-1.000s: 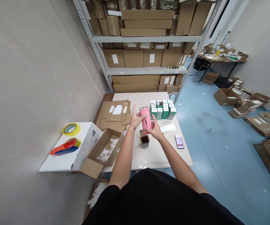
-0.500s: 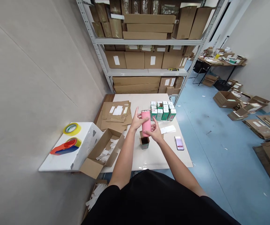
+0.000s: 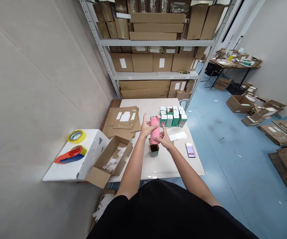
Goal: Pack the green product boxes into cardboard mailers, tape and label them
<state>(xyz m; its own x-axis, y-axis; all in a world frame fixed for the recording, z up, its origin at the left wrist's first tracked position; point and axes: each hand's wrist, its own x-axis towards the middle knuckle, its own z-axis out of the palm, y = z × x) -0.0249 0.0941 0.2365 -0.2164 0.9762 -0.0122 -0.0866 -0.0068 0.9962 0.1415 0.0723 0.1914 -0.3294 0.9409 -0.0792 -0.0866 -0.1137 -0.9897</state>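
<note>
Between both hands I hold a pink tumbler (image 3: 155, 132) upright above the table (image 3: 168, 166). My left hand (image 3: 147, 128) grips its upper left side, thumb across the front. My right hand (image 3: 164, 138) holds it low on the right side. Just below the tumbler stands a small open green box (image 3: 154, 151) with its flaps up. Behind my right hand several green-and-white boxes (image 3: 175, 119) stand in rows; one at the back has an open top. White paper (image 3: 178, 136) lies to the right of my right hand.
A phone (image 3: 190, 150) lies at the table's right side. Flattened cardboard (image 3: 123, 119) is at the left. An open carton (image 3: 113, 159) holds white scraps. Yellow tape (image 3: 76, 136) and a tape dispenser (image 3: 70, 155) sit on a white block. Shelving (image 3: 155, 75) with cartons stands behind.
The tumbler stays in both hands at almost the same spot, its top now showing a pink piece at the right of the rim. The view has shifted slightly.
</note>
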